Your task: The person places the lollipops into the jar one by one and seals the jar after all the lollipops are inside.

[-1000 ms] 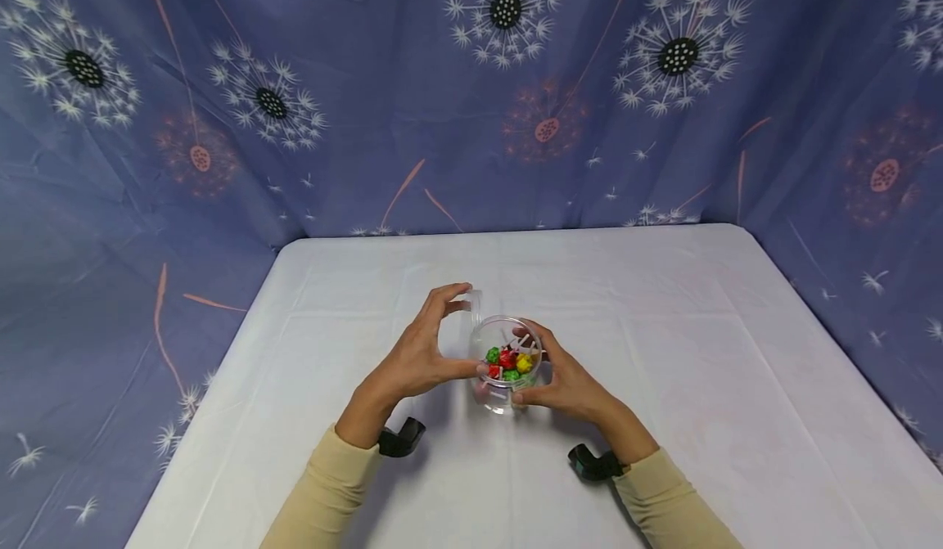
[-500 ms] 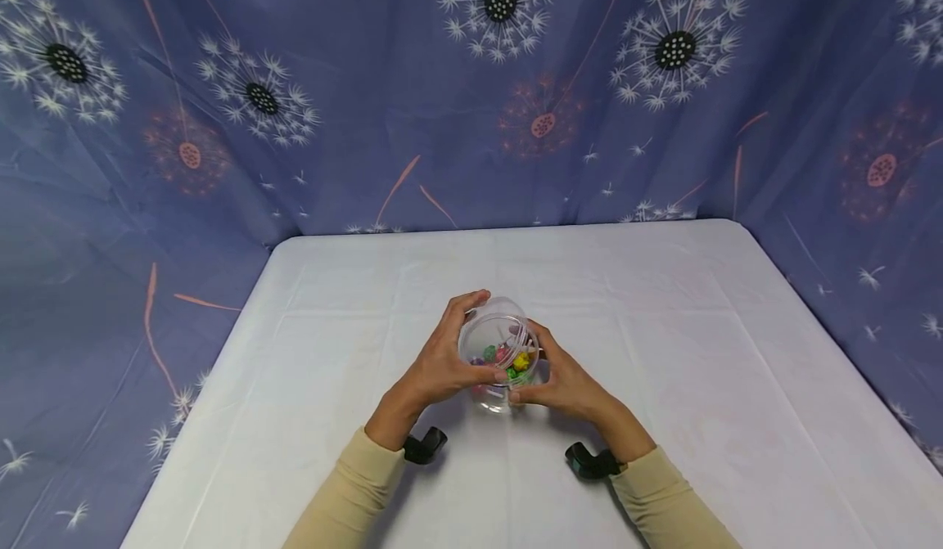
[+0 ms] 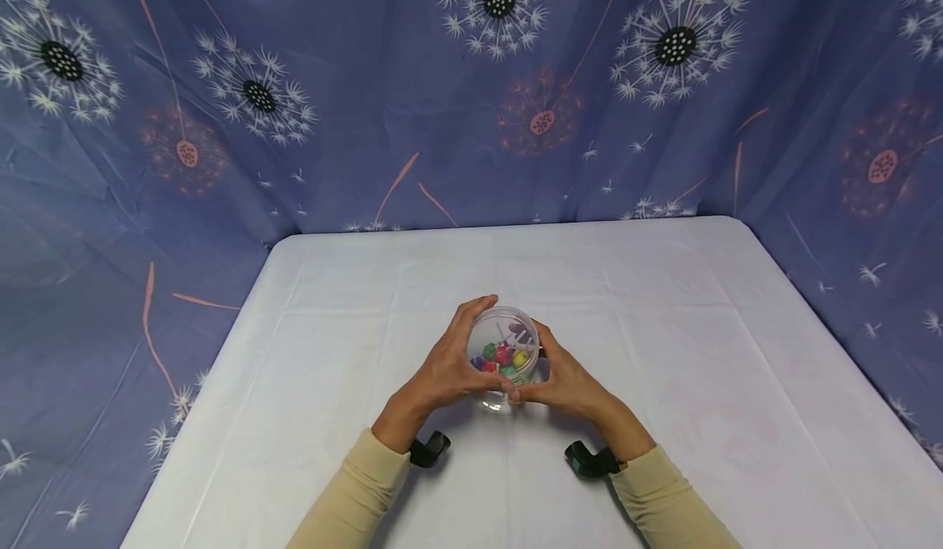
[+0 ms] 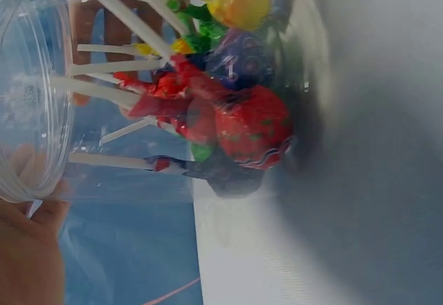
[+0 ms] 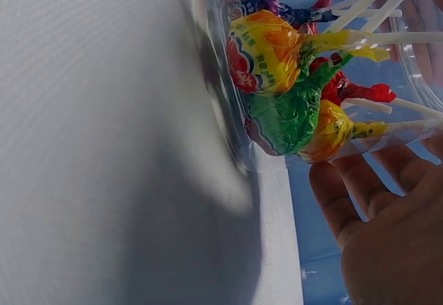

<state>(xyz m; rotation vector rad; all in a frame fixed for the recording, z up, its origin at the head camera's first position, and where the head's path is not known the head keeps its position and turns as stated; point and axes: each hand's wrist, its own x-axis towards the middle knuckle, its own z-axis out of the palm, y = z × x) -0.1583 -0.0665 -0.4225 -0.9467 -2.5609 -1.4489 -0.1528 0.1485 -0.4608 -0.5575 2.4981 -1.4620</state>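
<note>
A clear plastic jar point(image 3: 495, 404) stands upright at the middle of the white table, full of wrapped lollipops. Sticks point up toward the mouth, and the candy heads lie at the bottom. In the left wrist view a red lollipop point(image 4: 252, 126) shows; the right wrist view has a green lollipop point(image 5: 287, 122) and yellow ones. My left hand point(image 3: 449, 369) grips a clear round lid point(image 4: 34, 97) at the jar's mouth, thumb on the near side, fingers on the far side. Round the jar's right side, my right hand point(image 3: 570, 385) holds the body, its thumb in front.
White cloth covers the table point(image 3: 663, 303) all round the jar. Behind and at both sides hangs a blue curtain point(image 3: 383, 99) with dandelion prints. A black wrist camera point(image 3: 430, 449) is strapped to the left wrist, another black camera point(image 3: 592, 461) to the right.
My left hand has brought the lid from beside the jar, where it was held on edge, rightward over the mouth and tipped it flat onto the rim. The right hand has stayed in place.
</note>
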